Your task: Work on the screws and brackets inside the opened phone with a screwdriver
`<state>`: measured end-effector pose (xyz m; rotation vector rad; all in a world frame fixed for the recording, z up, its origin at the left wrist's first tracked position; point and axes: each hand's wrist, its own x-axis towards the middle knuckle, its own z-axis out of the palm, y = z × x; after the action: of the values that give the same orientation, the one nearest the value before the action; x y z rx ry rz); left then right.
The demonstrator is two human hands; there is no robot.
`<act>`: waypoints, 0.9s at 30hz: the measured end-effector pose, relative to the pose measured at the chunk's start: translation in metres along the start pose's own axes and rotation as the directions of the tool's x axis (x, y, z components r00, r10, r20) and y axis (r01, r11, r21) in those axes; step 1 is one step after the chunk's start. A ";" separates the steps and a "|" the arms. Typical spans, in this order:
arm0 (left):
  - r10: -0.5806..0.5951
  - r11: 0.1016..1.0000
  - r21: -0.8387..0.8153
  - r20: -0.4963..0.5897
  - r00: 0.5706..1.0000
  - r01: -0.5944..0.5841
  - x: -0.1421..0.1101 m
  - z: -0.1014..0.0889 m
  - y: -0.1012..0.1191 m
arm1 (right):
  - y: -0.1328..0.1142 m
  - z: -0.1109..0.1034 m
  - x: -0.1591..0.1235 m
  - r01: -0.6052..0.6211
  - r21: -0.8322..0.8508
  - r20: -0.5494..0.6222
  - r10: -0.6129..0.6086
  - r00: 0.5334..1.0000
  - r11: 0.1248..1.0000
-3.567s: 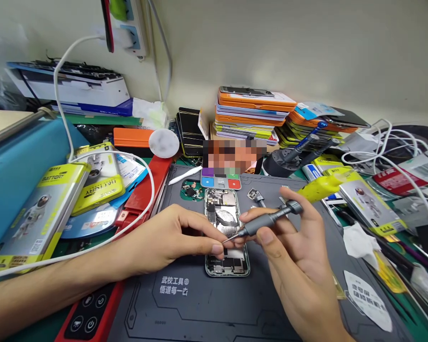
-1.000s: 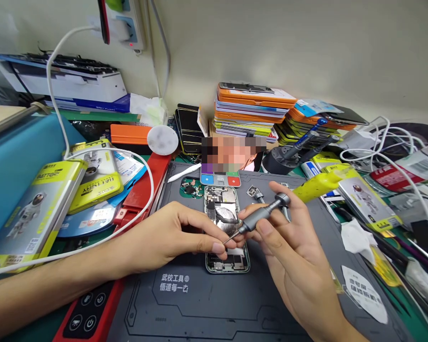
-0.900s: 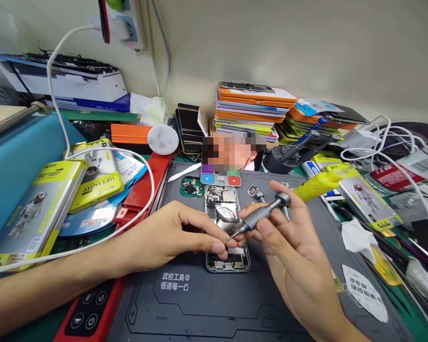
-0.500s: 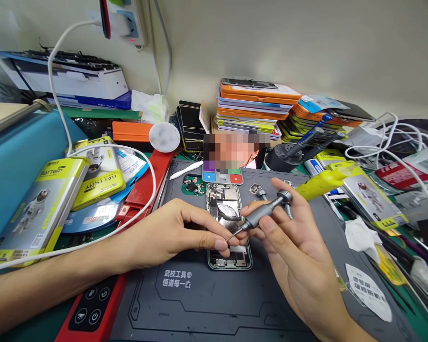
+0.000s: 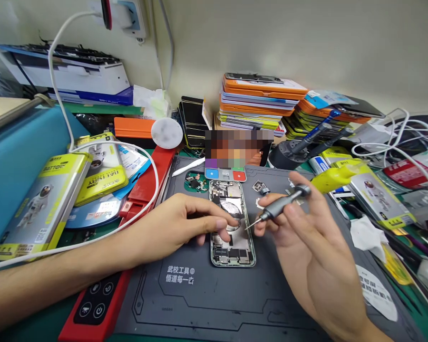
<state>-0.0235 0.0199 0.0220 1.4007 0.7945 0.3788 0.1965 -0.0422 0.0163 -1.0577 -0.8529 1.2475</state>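
In the head view an opened phone [image 5: 240,242] lies upright on the grey work mat [image 5: 214,299], its inner parts and a silvery round area exposed. My left hand [image 5: 192,221] hovers over the phone's left side and middle, fingers loosely bent and slightly apart, with nothing visible in them. A grey precision screwdriver [image 5: 278,205] is gripped by my right hand [image 5: 314,247], to the right of the phone. Its thin bit slants down and left, near the phone's right edge. Part of the phone is hidden behind my left fingers.
A phone-like screen [image 5: 238,147] stands behind the phone. Small metal parts [image 5: 260,186] and a green circuit board [image 5: 196,181] lie nearby. Battery packs [image 5: 39,209] and a white cable [image 5: 157,180] crowd the left, a screwdriver holder [image 5: 285,154] the back right.
My left fingers have come away from the screwdriver's tip and loosened. My right hand has moved right with the screwdriver, uncovering more of the phone. The view has shifted slightly.
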 end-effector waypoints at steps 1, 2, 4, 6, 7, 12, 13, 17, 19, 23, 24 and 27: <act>-0.009 1.000 0.009 -0.021 1.000 0.009 0.001 0.000 0.000 | 0.000 -0.001 0.000 0.030 -0.018 -0.017 -0.031 0.999 0.999; -0.014 1.000 0.008 -0.040 0.999 0.015 0.001 0.001 -0.001 | 0.001 -0.001 -0.001 0.059 -0.043 -0.022 -0.060 0.998 0.997; -0.021 1.000 -0.016 -0.066 0.998 0.020 0.002 0.002 -0.003 | 0.003 -0.002 -0.004 0.086 -0.103 0.010 -0.085 0.996 0.991; -0.027 0.998 -0.062 -0.081 0.996 0.022 0.003 0.003 -0.005 | 0.006 -0.001 -0.010 0.101 -0.160 0.059 -0.092 0.994 0.982; -0.030 0.996 -0.086 -0.085 0.996 0.023 0.003 0.003 -0.006 | 0.007 0.001 -0.014 0.117 -0.188 0.075 -0.104 0.992 0.975; -0.039 0.988 -0.150 -0.097 0.994 0.024 0.005 0.001 -0.009 | 0.007 0.007 -0.025 0.221 -0.343 0.084 -0.205 0.975 0.913; -0.041 0.988 -0.150 -0.098 0.994 0.025 0.006 0.001 -0.009 | 0.007 0.007 -0.026 0.233 -0.361 0.082 -0.218 0.972 0.903; -0.056 0.990 -0.138 -0.101 0.993 0.042 0.005 0.001 -0.007 | 0.011 -0.001 -0.025 0.371 -0.417 0.158 -0.336 0.929 0.830; -0.058 0.990 -0.131 -0.094 0.994 0.045 0.005 0.001 -0.007 | 0.016 -0.009 -0.025 0.480 -0.444 0.247 -0.412 0.877 0.757; -0.048 0.991 -0.127 -0.078 0.996 0.038 0.004 0.001 -0.009 | 0.024 -0.023 -0.031 0.589 -0.518 0.384 -0.446 0.808 0.621; -0.042 0.991 -0.127 -0.073 0.996 0.033 0.004 0.000 -0.010 | 0.025 -0.025 -0.031 0.597 -0.535 0.406 -0.437 0.803 0.598; -0.020 0.992 -0.128 -0.066 0.998 0.012 0.005 -0.001 -0.012 | 0.026 -0.029 -0.031 0.665 -0.547 0.488 -0.452 0.747 0.509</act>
<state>-0.0233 0.0218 0.0090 1.2675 0.8214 0.4581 0.2112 -0.0770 -0.0161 -1.0292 -1.8435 0.4722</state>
